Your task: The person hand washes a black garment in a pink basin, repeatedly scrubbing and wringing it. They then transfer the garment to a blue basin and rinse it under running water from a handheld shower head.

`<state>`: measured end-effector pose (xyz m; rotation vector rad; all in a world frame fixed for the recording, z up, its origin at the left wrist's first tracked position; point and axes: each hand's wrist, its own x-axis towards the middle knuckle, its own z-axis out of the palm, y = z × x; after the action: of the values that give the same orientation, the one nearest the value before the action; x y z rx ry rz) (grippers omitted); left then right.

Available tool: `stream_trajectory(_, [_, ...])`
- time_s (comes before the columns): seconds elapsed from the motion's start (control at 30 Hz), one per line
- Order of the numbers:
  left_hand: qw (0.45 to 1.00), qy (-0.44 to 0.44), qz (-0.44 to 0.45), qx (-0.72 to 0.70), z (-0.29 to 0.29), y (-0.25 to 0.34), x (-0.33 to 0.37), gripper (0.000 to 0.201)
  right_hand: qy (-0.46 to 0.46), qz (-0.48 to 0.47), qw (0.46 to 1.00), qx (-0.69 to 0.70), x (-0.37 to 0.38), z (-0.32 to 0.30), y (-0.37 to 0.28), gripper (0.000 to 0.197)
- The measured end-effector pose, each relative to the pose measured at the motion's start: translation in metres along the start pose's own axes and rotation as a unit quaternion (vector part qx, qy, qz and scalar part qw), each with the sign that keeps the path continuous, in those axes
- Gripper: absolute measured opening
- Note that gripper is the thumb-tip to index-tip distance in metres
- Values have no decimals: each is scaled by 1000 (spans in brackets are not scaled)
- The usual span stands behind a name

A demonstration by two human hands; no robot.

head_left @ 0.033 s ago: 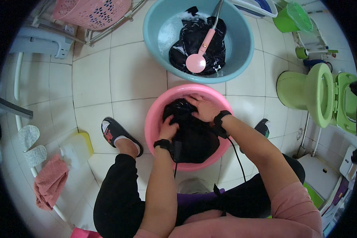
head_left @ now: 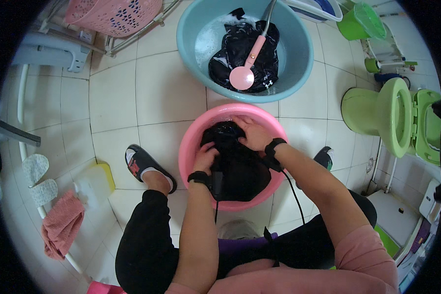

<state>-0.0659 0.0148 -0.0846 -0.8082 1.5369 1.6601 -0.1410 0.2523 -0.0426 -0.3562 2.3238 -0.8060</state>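
A pink basin (head_left: 187,172) stands on the floor between my feet, with wet black cloth (head_left: 245,179) bunched in it. My left hand (head_left: 207,157) is at the cloth's left side, its fingers curled over the fabric. At the far side of the basin my right hand (head_left: 255,136) has its thumb and fingers around a fold of the same cloth. What kind of garment it is cannot be made out. Each wrist wears a black strap, and a cable hangs from it.
Beyond it, a large blue basin (head_left: 299,73) holds soapy black clothing (head_left: 225,49) and a pink shower head (head_left: 241,78). A green toilet (head_left: 362,110) is at the right. A yellow-and-white jug (head_left: 95,183) and a pink towel (head_left: 63,223) are at the left.
My left hand has shifted slightly, and its fingers sit a little differently on the cloth. The fingers of my right hand have drawn closer together. The basins have not moved.
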Motion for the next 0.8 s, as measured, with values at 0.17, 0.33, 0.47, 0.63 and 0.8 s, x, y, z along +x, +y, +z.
stream_trajectory(0.17, [933, 79, -23, -350, -10, 20, 0, 41, 93, 24, 994, 50, -16, 18, 1, 85])
stream_trajectory(0.33, [910, 69, 108, -395, 38, 75, -36, 44, 168, 88, 978, 89, -27, 7, -11, 70])
stream_trajectory(0.47, [901, -29, 281, -328, 99, 144, -112, 58, 263, 84, 949, 151, -60, -26, -51, 55])
stream_trajectory(0.63, [813, -276, 421, -293, 166, 194, -235, 66, 281, 82, 955, 47, -131, -85, -120, 41])
stream_trajectory(0.8, [726, -401, 505, -238, 204, 187, -313, 73, 280, 61, 958, 16, -200, -127, -165, 38])
